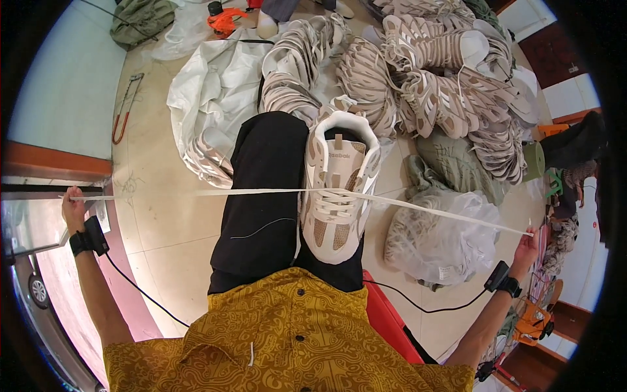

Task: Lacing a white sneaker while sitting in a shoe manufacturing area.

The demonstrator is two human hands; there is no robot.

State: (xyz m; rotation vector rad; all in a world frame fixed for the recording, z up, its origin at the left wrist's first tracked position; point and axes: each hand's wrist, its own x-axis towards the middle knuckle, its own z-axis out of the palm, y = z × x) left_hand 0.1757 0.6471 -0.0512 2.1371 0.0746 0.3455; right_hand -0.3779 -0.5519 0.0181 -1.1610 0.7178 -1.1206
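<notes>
Left hand point(75, 209) pinching lace point(261, 191), right hand point(524, 249) likewise

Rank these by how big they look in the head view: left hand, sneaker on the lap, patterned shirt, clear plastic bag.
1. Patterned shirt
2. Sneaker and clear plastic bag: too alike to rank, and the sneaker sits nearer the camera
3. Left hand

A taut lace point(274, 191) bars the shoe point(336, 221) midway, with room over its toe point(325, 255).
</notes>
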